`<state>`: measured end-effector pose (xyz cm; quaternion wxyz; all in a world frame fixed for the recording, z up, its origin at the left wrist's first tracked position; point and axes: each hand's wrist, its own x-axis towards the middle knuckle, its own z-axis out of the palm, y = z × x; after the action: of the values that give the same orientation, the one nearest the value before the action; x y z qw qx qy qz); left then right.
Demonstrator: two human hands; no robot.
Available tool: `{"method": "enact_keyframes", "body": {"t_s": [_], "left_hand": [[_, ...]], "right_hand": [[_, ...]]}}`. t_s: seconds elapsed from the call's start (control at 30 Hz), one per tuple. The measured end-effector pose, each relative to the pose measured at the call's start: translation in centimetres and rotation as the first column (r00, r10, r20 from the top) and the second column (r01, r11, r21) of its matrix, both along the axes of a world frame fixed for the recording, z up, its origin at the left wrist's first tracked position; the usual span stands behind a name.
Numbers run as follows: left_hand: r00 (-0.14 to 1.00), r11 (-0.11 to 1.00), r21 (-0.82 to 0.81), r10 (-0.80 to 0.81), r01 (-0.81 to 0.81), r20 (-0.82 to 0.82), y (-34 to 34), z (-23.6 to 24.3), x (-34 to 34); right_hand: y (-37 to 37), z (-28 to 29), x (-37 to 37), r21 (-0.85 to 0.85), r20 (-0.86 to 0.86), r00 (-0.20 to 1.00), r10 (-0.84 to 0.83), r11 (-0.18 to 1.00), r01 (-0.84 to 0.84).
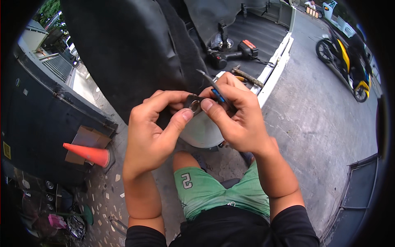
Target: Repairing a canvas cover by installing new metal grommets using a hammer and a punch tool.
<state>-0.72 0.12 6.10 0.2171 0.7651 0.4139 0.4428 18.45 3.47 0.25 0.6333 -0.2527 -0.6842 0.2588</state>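
Observation:
Between both hands, in front of my chest, is a small black piece (200,108) with a round metal ring in it. My left hand (158,119) pinches its left side between thumb and forefinger. My right hand (240,111) has its thumb pressed on the right side of the same piece. A slim dark tool with a blue mark (218,94) is also in my right hand, its narrow grey end pointing up and left; its exact kind is unclear. Behind my hands hangs a large black sheet (123,49). Whether the small piece joins that sheet is hidden by my fingers.
A black power tool (236,53) with a red-marked battery lies on the ribbed truck bed (271,35), near a hammer (249,76). An orange traffic cone (88,153) leans over at the left by cardboard (90,136). A yellow and black motorcycle (343,61) stands at far right.

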Motion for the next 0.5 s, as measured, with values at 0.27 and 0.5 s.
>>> {"method": "enact_keyframes", "body": {"t_s": [0.27, 0.5], "left_hand": [[1.000, 0.999, -0.020, 0.026, -0.026, 0.015, -0.9, 0.3, 0.3], [0.992, 0.993, 0.017, 0.119, -0.120, 0.036, -1.0, -0.5, -0.8]], "right_hand": [[-0.5, -0.5, -0.6, -0.002, -0.035, 0.988, 0.150, 0.989, -0.150], [-0.5, -0.4, -2.6, -0.018, -0.111, 0.971, 0.210, 0.977, -0.213]]}}
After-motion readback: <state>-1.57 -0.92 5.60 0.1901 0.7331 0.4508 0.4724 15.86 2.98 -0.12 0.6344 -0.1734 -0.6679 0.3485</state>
